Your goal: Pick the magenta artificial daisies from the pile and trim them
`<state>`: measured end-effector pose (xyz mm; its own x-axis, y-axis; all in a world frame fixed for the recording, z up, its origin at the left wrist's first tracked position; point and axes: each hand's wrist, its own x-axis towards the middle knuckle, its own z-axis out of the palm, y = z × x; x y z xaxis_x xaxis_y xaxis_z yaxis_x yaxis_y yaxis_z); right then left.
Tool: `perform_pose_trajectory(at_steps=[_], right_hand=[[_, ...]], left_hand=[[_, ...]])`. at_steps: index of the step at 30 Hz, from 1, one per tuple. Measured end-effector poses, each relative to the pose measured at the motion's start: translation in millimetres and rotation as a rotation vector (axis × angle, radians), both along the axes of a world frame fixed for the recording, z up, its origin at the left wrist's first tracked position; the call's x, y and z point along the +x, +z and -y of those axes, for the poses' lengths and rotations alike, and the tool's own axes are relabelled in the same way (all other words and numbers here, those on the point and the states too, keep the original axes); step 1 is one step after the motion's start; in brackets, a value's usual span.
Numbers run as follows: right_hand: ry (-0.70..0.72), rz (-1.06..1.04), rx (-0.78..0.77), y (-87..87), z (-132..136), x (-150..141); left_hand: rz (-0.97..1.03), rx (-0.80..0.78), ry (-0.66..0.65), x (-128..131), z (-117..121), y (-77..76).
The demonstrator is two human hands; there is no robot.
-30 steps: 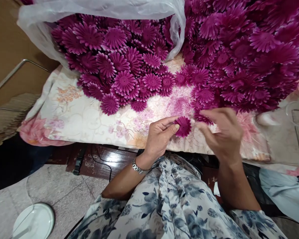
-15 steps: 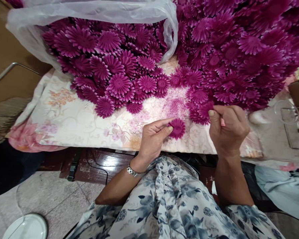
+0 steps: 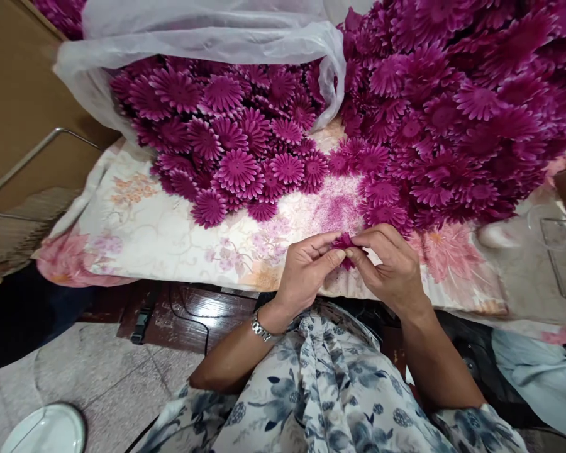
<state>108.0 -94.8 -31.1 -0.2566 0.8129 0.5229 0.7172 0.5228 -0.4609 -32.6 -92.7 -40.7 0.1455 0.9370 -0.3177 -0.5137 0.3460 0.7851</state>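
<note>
A small magenta artificial flower head [image 3: 344, 243] is pinched between both hands, low over the front of the cloth. My left hand [image 3: 306, 272] grips it from the left with thumb and fingers, a metal-band watch [image 3: 260, 327] on that wrist. My right hand [image 3: 390, 267] pinches it from the right, and the two thumbs nearly meet. Fingers hide much of the flower, so I cannot tell whether it is one piece or two stacked. Beyond the hands lie a left heap of flower heads [image 3: 238, 168] and a larger right heap [image 3: 434, 119].
A clear plastic bag [image 3: 207, 47] opens over the left heap. Floral cloth [image 3: 179, 251] covers the table, with magenta specks [image 3: 334, 204] between the heaps. Cardboard with a metal wire [image 3: 28, 160] stands at left. A round white object [image 3: 44, 431] is on the floor.
My right hand has left the edge of the right heap and come in to meet my left hand at the flower. The flower is now squeezed between both hands. The view has shifted slightly.
</note>
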Motion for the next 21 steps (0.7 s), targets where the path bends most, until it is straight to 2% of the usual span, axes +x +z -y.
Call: perform_pose_trajectory(at_steps=[6,11,13,15,17,21], right_hand=[[-0.066,-0.01,0.073,0.9,0,-2],[-0.334,0.108,0.317,5.6,-13,24],[-0.426,0.233,0.334,8.7,-20,41],[-0.458,0.324,0.314,11.8,-22,50],[-0.396,0.292,0.28,14.0,-19,46],[-0.033,0.068,0.066,12.1,-7,15]], left_hand=[[0.024,-0.032,0.03,1,0,-0.6],[0.035,-0.082,0.067,-5,-3,3.1],[0.036,-0.098,0.078,-7,-4,3.6],[0.046,-0.098,0.091,-7,-6,3.4],[0.057,-0.081,0.101,-7,-7,3.0],[0.045,-0.034,0.06,-5,-6,2.4]])
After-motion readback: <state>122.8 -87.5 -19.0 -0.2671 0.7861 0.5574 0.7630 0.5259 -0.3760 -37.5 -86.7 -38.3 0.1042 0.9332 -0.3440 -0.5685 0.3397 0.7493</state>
